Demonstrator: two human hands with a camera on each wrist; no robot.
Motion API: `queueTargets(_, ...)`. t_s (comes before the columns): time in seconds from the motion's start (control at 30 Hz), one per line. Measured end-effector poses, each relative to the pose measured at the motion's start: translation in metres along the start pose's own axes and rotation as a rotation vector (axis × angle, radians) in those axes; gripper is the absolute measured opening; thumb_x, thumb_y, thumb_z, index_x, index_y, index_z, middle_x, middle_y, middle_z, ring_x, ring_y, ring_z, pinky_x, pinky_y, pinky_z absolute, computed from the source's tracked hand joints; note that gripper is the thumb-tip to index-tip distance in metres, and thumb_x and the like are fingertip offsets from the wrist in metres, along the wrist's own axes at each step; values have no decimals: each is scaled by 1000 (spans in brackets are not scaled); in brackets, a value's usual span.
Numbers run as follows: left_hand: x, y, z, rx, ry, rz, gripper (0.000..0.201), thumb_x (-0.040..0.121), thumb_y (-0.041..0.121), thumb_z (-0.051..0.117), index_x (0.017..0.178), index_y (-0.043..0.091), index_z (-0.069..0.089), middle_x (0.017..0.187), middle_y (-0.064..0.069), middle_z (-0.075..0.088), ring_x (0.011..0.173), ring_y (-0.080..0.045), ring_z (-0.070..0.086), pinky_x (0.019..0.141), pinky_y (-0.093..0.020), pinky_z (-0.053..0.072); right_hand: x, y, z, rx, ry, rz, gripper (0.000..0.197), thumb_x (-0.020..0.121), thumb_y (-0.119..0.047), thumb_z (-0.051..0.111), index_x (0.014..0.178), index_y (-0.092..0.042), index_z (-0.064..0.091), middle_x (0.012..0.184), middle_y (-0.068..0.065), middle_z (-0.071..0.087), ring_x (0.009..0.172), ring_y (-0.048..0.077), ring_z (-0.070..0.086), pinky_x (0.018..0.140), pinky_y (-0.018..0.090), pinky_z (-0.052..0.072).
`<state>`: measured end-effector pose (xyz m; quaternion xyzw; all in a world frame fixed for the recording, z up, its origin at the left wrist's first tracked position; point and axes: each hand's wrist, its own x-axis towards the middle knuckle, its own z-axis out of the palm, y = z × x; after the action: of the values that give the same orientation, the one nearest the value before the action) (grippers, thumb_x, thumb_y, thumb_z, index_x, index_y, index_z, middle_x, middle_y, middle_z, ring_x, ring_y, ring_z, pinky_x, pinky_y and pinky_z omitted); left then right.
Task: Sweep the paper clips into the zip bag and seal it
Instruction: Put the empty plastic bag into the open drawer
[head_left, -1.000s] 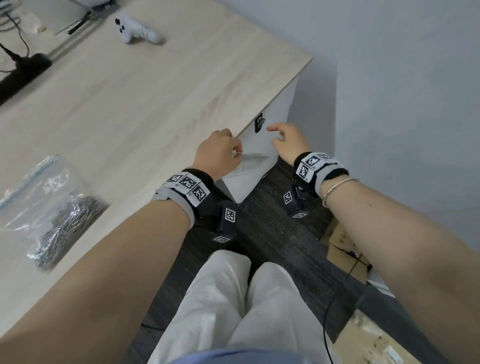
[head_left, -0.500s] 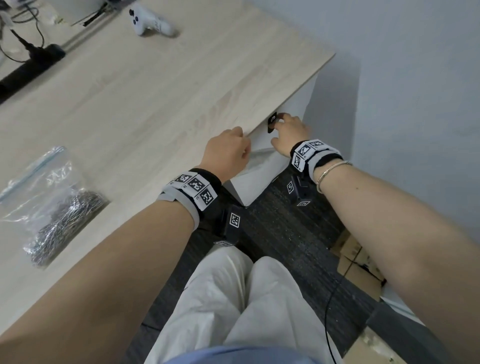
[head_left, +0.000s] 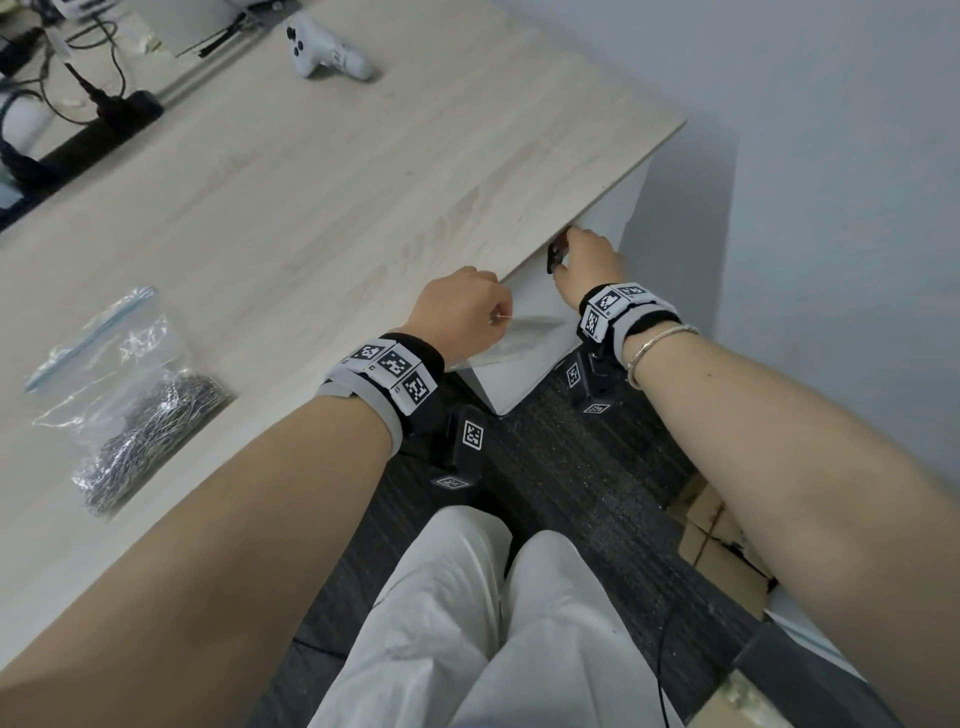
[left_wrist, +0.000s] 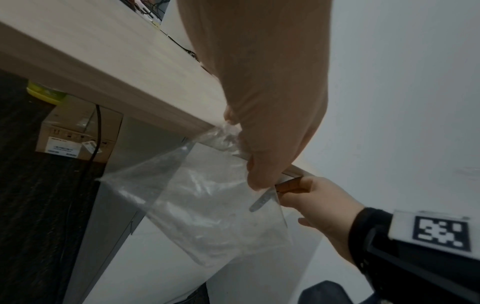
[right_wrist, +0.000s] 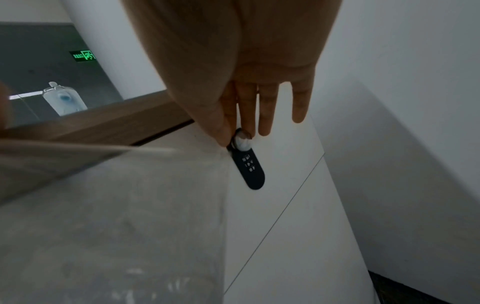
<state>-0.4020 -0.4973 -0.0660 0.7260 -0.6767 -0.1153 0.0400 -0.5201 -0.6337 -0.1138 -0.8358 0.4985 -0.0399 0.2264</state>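
An empty clear zip bag (head_left: 524, 338) hangs below the front edge of the wooden table (head_left: 363, 208), against a white cabinet (head_left: 524, 387). My left hand (head_left: 470, 312) pinches the bag's top edge at the table edge, and the left wrist view shows the fingers (left_wrist: 259, 170) curled on the bag (left_wrist: 207, 205). My right hand (head_left: 584, 254) pinches the bag's far corner between thumb and forefinger (right_wrist: 233, 133), right by a black lock (right_wrist: 250, 170). A second zip bag (head_left: 119, 374) with a heap of paper clips (head_left: 150, 431) lies on the table to the left.
A white game controller (head_left: 327, 49) lies at the table's far side and a black power strip (head_left: 98, 124) with cables at the far left. Cardboard boxes (head_left: 717, 540) stand on the dark carpet at the right. My legs are under the hands.
My right hand has reached forward from free air to the black lock and taken the bag's corner there. The left hand has stayed at the table edge, still holding the bag.
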Motion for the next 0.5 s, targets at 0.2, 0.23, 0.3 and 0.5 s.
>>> queueTargets(0.2,6,0,6,52,6,-14,18,85,12,49,85,14,67,87,-1,63,86,-23,54,60,-29,35,7,6,2,-32,-15,-52,29,90,-8,46,115,-9,59,122,14,56,115,34,49,89,44,43)
queueTargets(0.23,6,1,8,54,15,-19,18,84,12,49,84,14,67,86,-1,63,85,-23,54,60,-29,36,6,6,1,-55,-13,-71,28,89,-7,46,114,-9,60,121,14,57,115,34,48,88,44,43)
queueTargets(0.3,6,1,10,48,31,-26,17,84,14,50,84,16,67,85,0,63,84,-22,53,60,-29,36,4,11,-1,-60,0,-89,29,88,-4,44,109,-11,63,116,13,59,113,34,47,87,43,42)
queueTargets(0.5,4,8,2,-6,-55,-11,13,76,17,52,67,27,51,76,7,57,79,-18,46,65,-27,28,-27,46,-12,53,-10,-49,33,84,-1,43,93,-19,69,111,2,65,109,30,49,85,36,37)
